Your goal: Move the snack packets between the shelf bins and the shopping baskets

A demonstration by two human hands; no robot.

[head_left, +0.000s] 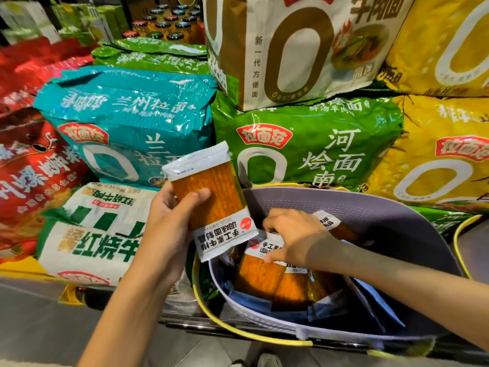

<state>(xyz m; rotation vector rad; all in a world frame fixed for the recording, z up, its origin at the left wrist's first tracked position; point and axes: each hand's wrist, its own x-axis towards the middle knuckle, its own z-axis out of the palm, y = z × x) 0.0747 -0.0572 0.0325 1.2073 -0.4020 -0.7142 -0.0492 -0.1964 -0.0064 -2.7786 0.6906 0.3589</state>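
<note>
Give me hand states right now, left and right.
Left hand: grips an orange snack packet beside the basket.
Right hand: inside the basket, touching a second packet; grip cannot be told.
</note>
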